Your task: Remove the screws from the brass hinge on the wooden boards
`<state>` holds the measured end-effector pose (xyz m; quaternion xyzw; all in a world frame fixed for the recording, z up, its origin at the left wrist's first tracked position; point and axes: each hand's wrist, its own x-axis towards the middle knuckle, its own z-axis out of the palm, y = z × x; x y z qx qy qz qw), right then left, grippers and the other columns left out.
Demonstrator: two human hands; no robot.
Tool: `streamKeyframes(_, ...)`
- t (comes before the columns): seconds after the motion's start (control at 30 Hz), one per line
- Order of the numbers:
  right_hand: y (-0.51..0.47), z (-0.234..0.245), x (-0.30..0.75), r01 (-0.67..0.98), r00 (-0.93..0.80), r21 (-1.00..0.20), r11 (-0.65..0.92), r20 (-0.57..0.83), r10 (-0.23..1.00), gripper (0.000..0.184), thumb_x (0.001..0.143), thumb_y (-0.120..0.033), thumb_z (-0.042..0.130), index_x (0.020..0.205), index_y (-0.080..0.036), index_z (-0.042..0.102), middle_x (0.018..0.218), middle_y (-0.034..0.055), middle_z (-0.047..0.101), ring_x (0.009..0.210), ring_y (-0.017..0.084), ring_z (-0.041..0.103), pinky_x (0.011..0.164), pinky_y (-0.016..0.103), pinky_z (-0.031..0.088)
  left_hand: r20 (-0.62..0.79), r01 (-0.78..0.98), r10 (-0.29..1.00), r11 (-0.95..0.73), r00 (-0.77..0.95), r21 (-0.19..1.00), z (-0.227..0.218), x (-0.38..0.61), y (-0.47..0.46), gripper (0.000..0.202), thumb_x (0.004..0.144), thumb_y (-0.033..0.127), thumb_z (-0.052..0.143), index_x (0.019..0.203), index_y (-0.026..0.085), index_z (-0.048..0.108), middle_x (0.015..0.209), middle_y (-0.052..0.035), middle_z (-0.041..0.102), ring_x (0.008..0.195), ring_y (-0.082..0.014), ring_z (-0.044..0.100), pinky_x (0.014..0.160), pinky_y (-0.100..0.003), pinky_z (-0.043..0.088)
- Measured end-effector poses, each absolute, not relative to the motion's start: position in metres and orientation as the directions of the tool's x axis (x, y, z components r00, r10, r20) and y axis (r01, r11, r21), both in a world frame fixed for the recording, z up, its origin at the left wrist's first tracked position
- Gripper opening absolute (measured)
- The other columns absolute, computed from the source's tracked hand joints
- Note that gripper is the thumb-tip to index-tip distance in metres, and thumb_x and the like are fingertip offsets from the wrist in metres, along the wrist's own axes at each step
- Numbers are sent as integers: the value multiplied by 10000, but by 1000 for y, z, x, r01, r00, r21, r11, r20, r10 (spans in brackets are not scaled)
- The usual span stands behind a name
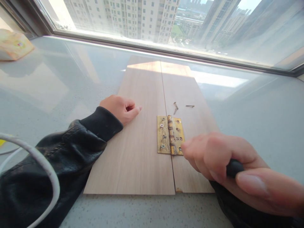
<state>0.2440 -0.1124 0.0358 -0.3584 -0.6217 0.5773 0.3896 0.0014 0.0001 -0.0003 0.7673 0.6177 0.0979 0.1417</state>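
Observation:
A brass hinge (164, 134) lies across the seam between two pale wooden boards, the left board (133, 158) and the right board (187, 85). Several cross-head screws sit in its left leaf; holes show in the right leaf. My left hand (121, 109) rests on the left board, fingers curled into a loose fist, no object visible in it. Beside the hinge's lower right corner, my right hand (218, 158) is wrapped around a screwdriver (234, 167); only its black handle end shows, the tip is hidden. Loose screws (175, 108) lie above the hinge, with more small screws (190, 106) to their right.
The boards lie on a speckled pale counter (142, 210) below a window (152, 25). A white cable (51, 177) loops over my left sleeve at the lower left. A cream-and-orange object (15, 46) stands at the far left. A small chip marks the right board's front edge.

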Motion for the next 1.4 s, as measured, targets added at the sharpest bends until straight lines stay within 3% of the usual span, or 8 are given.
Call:
streamKeyframes(0.13,-111,23,237,-140,-230,-950,279,305,924,142,827,-333,590,810,-208,657,742,25,571,691,170,523,648,360,406,-22,916,974,-205,226,344,-1,2,1,387,789,482,454,541,185,436,524,18,387,551,-111,339,579,-290,251)
streamKeyframes(0.3,-118,20,228,26,-156,-935,353,345,926,256,895,-249,503,1062,-214,694,816,58,629,800,210,577,741,402,444,-25,915,974,-201,224,350,1,2,1,385,787,479,457,539,185,434,526,17,393,552,-111,340,577,-289,252)
streamKeyframes(0.57,-132,27,224,-62,-152,-957,283,289,945,310,898,-367,545,646,-192,586,518,-13,461,498,128,432,500,332,367,-21,919,975,-202,222,339,0,3,1,384,783,479,460,539,183,437,526,16,399,552,-111,345,579,-287,254)
streamKeyframes(0.7,-124,27,243,-100,-356,-979,178,203,912,396,835,-450,615,548,-195,516,481,-27,387,462,118,383,514,342,351,-30,923,975,-198,220,331,1,3,0,383,785,481,454,543,184,448,531,12,415,558,-115,363,580,-285,257)
streamKeyframes(0.9,-120,29,245,-204,-368,-978,40,115,923,165,819,-414,610,840,-259,557,593,-38,392,537,138,377,521,327,330,-30,918,976,-194,218,344,2,3,0,383,785,482,460,543,185,448,532,13,416,557,-115,365,581,-288,260)
streamKeyframes(1.1,-110,19,232,-124,-238,-939,319,341,910,38,815,-258,657,844,-236,645,909,17,499,849,169,498,791,387,405,-37,919,976,-190,216,346,2,2,0,382,782,484,462,543,186,448,529,14,412,558,-116,362,581,-289,258)
streamKeyframes(1.27,-108,16,236,10,-269,-923,386,369,890,266,797,-335,705,1060,-297,701,869,15,524,817,168,509,801,391,434,-38,915,974,-195,222,353,3,3,0,379,784,482,461,547,186,453,530,13,416,557,-116,358,576,-286,254)
streamKeyframes(1.4,-109,26,234,31,-203,-937,349,336,920,343,643,-343,835,945,-282,686,740,-13,580,713,160,547,750,387,494,-37,912,974,-196,225,361,3,3,-1,385,786,480,459,538,185,447,527,10,419,556,-117,356,576,-287,252)
